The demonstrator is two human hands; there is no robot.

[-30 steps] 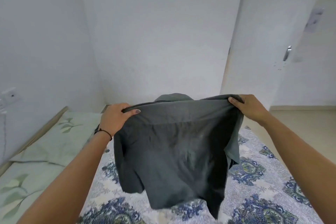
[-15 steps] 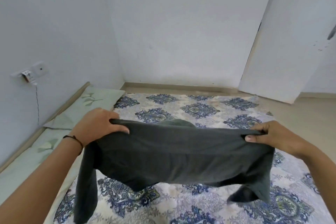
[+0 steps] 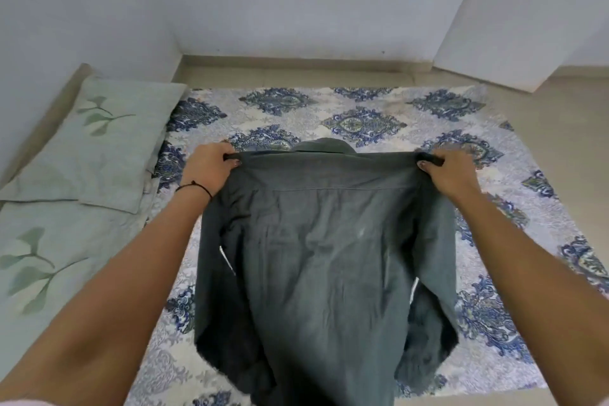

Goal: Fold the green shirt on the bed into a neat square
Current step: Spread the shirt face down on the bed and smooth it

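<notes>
The dark grey-green shirt (image 3: 326, 260) is spread back side up over the patterned bed sheet (image 3: 362, 119), its collar pointing away from me. My left hand (image 3: 211, 166) pinches the left shoulder seam. At the right shoulder seam, my right hand (image 3: 449, 171) grips the cloth the same way. Both sleeves are tucked under the body along the sides, and the hem runs out of view at the bottom.
A pale green pillow (image 3: 99, 142) with a leaf print lies at the left, on a matching sheet (image 3: 49, 257). Bare floor (image 3: 560, 128) borders the bed on the right and far side. White walls and a door stand behind.
The shirt came down from hanging in the air at chest height to lying spread on the bed. Both hands kept their hold on the shoulders, and my view tilted downward.
</notes>
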